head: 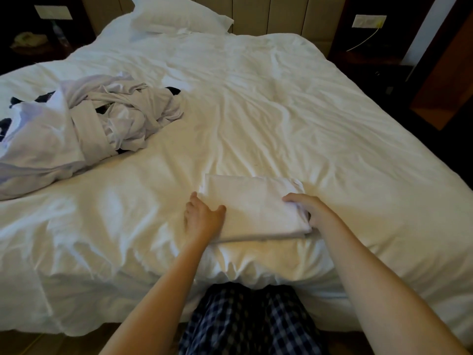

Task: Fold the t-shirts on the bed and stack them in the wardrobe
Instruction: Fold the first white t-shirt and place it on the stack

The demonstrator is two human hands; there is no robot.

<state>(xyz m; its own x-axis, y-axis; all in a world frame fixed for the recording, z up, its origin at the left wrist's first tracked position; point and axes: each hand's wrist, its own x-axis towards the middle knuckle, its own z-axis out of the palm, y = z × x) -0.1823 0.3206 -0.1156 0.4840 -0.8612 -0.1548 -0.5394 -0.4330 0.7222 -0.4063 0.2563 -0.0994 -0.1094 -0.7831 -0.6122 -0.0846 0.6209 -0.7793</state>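
A folded t-shirt [252, 206], white and squared into a flat packet, is lying on the bed [294, 103] close to its near edge, roughly midway along that edge. The person is standing at this edge with both bare arms reaching forward to the packet.

The left hand [202, 219] is resting against the packet's left side. Its thumb is lying on top of the cloth while its fingers are stretching out fairly straight along the left fold. The white cloth is blurring into the white cover there, so the fingertips may be slipping under the edge. The right hand [308, 211] is gripping the packet's right side, with its fingers curling over the top layer and down around the thick folded edge.

A pile of t-shirts [87, 124], unfolded and tangled, is sitting well apart from the packet towards the bed's left edge. It is mostly white, with dark patches showing through, and one shirt is trailing out towards the left side.

A pillow [179, 16] is lying at the head of the bed, near its far left corner. The cover is spreading in loose creases across the whole bed. Checked trousers [250, 321] are showing below the near edge, between the arms. Past the far right corner, a pale cable [363, 41] is hanging from a wall plate [368, 21].
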